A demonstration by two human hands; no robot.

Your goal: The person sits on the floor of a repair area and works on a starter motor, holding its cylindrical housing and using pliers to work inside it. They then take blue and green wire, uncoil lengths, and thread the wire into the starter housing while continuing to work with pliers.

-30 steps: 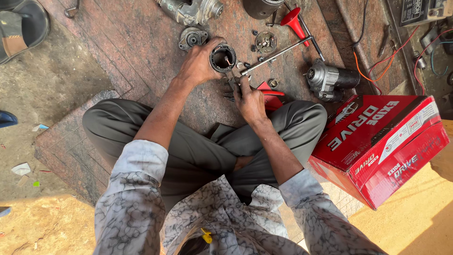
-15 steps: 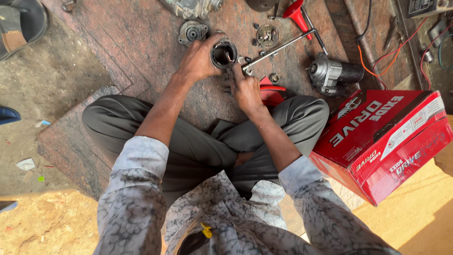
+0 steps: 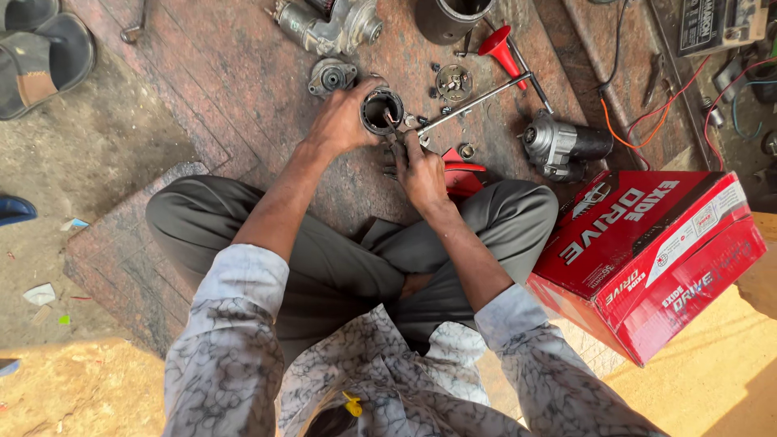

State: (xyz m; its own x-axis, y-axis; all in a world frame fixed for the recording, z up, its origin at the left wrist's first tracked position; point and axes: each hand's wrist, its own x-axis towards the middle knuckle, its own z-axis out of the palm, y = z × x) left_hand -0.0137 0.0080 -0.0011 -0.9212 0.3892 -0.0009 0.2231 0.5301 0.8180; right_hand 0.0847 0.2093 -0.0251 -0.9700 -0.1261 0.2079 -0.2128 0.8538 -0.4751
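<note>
Head view: red carton [image 3: 647, 259] close at the right knee and a starter motor [image 3: 562, 146] just beyond it narrow the room rightward; bare brick floor [image 3: 202, 89] lies free to the left. Cylindrical motor housing [image 3: 381, 110] stands on the floor ahead of the crossed legs, left hand [image 3: 344, 121] with fingers wrapped round its wall, right hand [image 3: 421, 166] with fingers pinched on a thin tool [image 3: 392, 126] at its mouth; best kept upright and steady, small loose parts [image 3: 453, 83] lying near.

red carton [image 3: 647, 259] | grey trousers [image 3: 348, 251] | marbled grey-white shirt [image 3: 235, 348] | red funnel [image 3: 498, 44]

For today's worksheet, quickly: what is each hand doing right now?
Left hand: closed around the dark cylindrical metal housing.
Right hand: closed on a thin tool at the housing's mouth.
</note>
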